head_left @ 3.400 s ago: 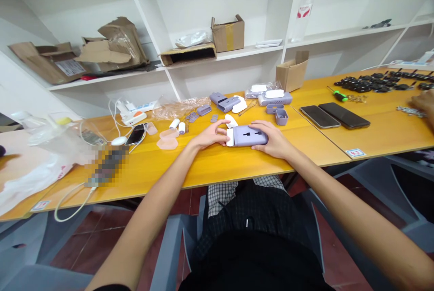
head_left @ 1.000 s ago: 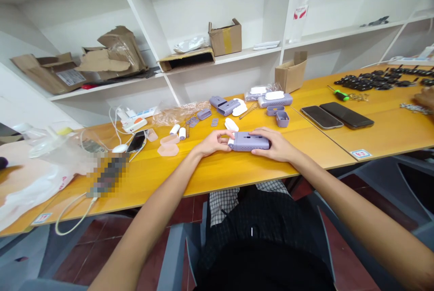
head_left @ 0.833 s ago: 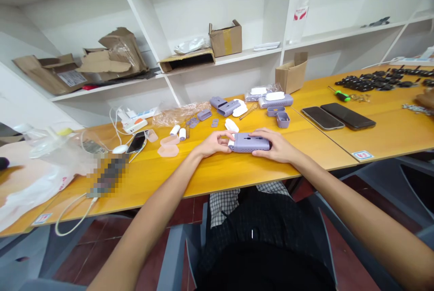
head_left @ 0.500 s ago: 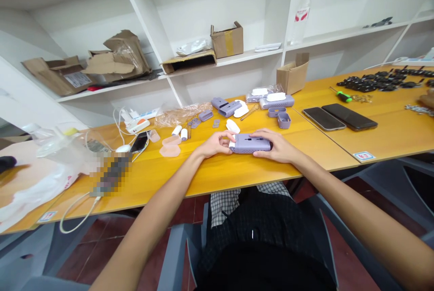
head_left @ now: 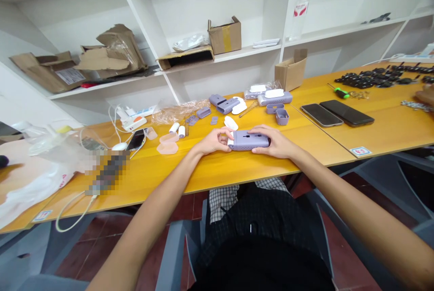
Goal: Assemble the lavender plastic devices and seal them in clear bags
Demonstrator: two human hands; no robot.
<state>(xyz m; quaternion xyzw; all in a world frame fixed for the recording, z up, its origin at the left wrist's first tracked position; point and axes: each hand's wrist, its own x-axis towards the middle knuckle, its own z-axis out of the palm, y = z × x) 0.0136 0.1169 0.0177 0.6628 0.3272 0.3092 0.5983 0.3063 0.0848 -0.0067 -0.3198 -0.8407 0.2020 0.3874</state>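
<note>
A purple plastic housing (head_left: 249, 141) with slots in its top face lies level at the front of the table, between both hands. My left hand (head_left: 217, 141) pinches the white piece (head_left: 231, 139) at its left end. Around the right end of the housing my right hand (head_left: 273, 142) is closed, thumb in front and fingers over the top. Just behind it sits a white oval part (head_left: 231, 123). Further back are purple shells (head_left: 225, 104), a coil spring (head_left: 248, 110) and two small purple caps (head_left: 282, 117). White cylinders (head_left: 181, 132) stand to the left.
Two dark phones (head_left: 346, 113) and a green screwdriver (head_left: 341, 92) lie to the right, near a heap of black parts (head_left: 368, 76). Pink translucent pieces (head_left: 167, 147), a power strip (head_left: 134, 123) and cables are on the left. Shelves with cardboard boxes (head_left: 224, 38) rise behind.
The camera view has shifted slightly. Both hands keep their hold on the purple housing, and its place on the table looks the same.
</note>
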